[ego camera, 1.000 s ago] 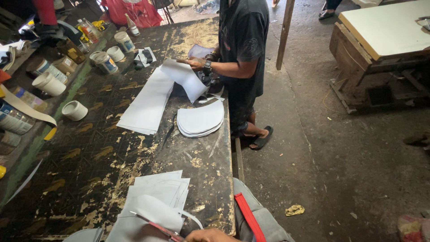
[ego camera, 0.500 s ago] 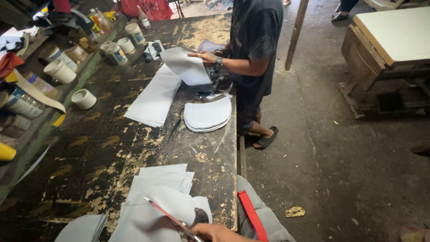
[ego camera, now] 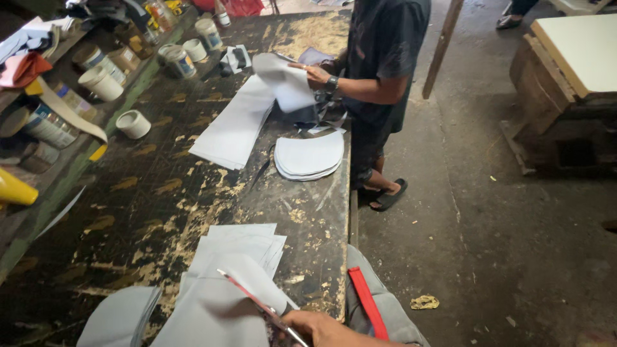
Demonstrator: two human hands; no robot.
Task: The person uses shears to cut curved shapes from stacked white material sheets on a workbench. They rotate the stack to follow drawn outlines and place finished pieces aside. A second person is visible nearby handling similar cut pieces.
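My right hand [ego camera: 321, 329] shows at the bottom edge, closed on a pair of red-handled scissors [ego camera: 254, 301]. The blades point up-left across a pale grey sheet [ego camera: 212, 318] lying on the worn dark workbench [ego camera: 154, 199]. Under and behind that sheet is a small stack of white sheets [ego camera: 247, 241]. A curved grey cut piece [ego camera: 122, 315] lies to the left of it. My left hand is out of sight.
A co-worker in a dark shirt [ego camera: 385, 58] stands at the bench's right edge holding a white sheet [ego camera: 283, 80]. Before them lie a stack of curved white pieces [ego camera: 310, 155] and a long pile of white sheets [ego camera: 234, 125]. Tins and cups [ego camera: 103, 82] line the left shelf.
My hand with the scissors has come further into view over the grey sheet. The co-worker has lifted and turned the white sheet.
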